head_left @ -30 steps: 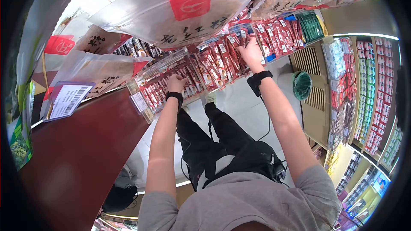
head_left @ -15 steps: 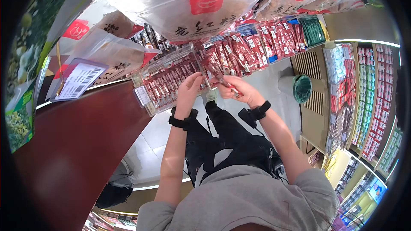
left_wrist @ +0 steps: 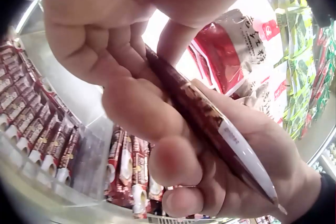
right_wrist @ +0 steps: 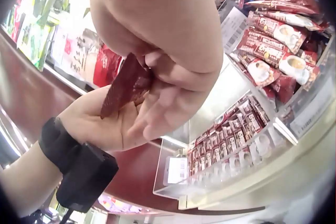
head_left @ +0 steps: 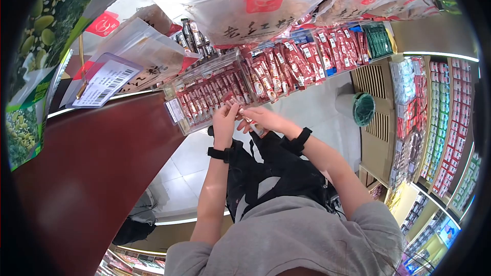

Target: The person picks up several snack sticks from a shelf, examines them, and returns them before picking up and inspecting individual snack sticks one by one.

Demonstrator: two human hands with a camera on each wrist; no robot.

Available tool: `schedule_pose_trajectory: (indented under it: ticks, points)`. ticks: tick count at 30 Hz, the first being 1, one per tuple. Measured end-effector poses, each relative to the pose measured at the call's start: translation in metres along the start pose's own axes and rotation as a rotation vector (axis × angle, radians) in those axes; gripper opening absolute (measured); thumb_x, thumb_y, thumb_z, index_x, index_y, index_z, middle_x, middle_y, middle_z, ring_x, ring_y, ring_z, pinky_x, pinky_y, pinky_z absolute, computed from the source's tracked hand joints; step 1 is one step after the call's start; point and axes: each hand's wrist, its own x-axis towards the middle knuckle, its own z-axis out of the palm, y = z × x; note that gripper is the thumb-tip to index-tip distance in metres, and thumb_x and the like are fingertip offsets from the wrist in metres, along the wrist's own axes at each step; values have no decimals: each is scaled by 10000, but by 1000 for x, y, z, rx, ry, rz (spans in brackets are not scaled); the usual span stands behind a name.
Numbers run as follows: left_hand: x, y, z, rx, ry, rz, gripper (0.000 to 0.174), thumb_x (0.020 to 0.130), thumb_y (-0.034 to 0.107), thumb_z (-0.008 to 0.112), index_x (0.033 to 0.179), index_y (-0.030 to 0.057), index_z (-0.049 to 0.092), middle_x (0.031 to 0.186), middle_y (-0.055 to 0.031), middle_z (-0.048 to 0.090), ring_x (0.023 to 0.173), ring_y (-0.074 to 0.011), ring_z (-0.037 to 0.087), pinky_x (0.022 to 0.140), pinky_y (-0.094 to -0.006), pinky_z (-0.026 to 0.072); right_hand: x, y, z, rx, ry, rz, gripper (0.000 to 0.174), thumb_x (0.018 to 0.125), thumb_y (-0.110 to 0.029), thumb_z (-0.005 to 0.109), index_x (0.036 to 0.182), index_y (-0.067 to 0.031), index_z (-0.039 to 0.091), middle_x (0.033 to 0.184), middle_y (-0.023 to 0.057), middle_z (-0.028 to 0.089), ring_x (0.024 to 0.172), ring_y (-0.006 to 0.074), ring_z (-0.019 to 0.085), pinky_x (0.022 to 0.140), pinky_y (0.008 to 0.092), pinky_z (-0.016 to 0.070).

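Note:
A narrow dark-red sachet (left_wrist: 205, 121) is pinched between the left thumb and fingers in the left wrist view. The left hand (head_left: 223, 125) and the right hand (head_left: 268, 120) meet in front of the bins. In the right wrist view one end of the sachet (right_wrist: 126, 87) sticks out between both hands, and the right hand (right_wrist: 163, 35) curls its fingers at it. Just beyond the hands is a clear bin (head_left: 180, 117) with neat rows of small red-brown sachets (head_left: 207, 97). To its right lie larger red sachets (head_left: 286, 66) in a loose pile.
Clear bags with red labels (head_left: 266, 5) hang above the bins, beside a barcode tag (head_left: 105, 84). A dark red surface (head_left: 97, 174) fills the left. A green-lined bin (head_left: 363, 109) stands on the floor at right, near stocked shelves (head_left: 455, 122).
The right hand has come away from the loose red sachets with a sachet and moved left. The left hand has left the rows of sachets, and both hands have come together at the sachet.

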Motion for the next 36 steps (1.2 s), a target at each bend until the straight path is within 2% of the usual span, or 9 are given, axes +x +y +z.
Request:
schedule_pose_trajectory:
  ticks: [2,8,11,13,16,20,23,26,36]
  points:
    - [-3,-11,-10,-66,86,-53,183,824,186,542,803,4,554,731,-29,571,638,-70,519,566,-200,406,14,20,2,-210,-41,-37,326,889,-276,374,1017,-2,498,863,80,610,704,99,564,528,220,456]
    - [-7,-10,-26,32,-25,-110,193,812,140,545,922,-18,560,826,-26,581,726,-89,556,652,-204,446,30,39,12,-62,-48,-20,325,882,-262,385,1016,10,502,888,82,602,646,100,558,490,209,448]
    - [13,2,-31,8,119,-101,123,781,125,570,765,3,573,688,0,557,577,-59,487,514,-186,380,40,50,4,-154,-36,-72,304,866,-224,418,1014,19,525,828,94,602,684,130,581,561,242,470]
    - [43,4,-41,127,124,-44,149,771,147,587,711,12,565,631,10,538,528,-52,472,471,-182,364,42,59,-3,-143,227,-322,263,845,-193,461,984,17,537,814,82,604,702,125,569,630,237,450]
    - [97,-18,-55,195,104,-44,199,740,183,622,676,1,573,590,-4,536,492,-63,473,446,-205,367,26,51,-19,-212,443,-355,233,819,-157,501,966,19,540,800,74,601,714,123,555,674,248,439]
    - [148,-50,-60,494,80,-121,185,735,188,629,661,27,576,558,-1,518,445,-67,463,408,-210,356,7,44,-37,-364,530,-387,212,810,-132,508,967,8,534,799,74,599,724,129,556,678,245,434]
    - [156,-55,-53,887,49,-91,250,689,222,647,574,11,579,503,-45,555,456,-95,536,444,-237,416,-5,42,-39,-290,530,-400,201,813,-131,505,964,-1,533,804,85,601,722,142,557,681,248,432]
    - [175,-91,-55,849,109,-125,283,652,291,646,614,12,614,566,-99,594,540,-191,588,548,-306,460,-17,37,-34,-318,523,-389,194,815,-123,500,965,-2,529,809,97,600,746,157,566,684,256,433]
    - [158,-68,-29,863,174,-110,233,638,236,675,639,11,615,576,-102,592,570,-198,593,578,-318,452,-15,51,-35,-364,515,-294,185,815,-97,496,979,-14,520,859,99,596,802,179,575,715,275,438]
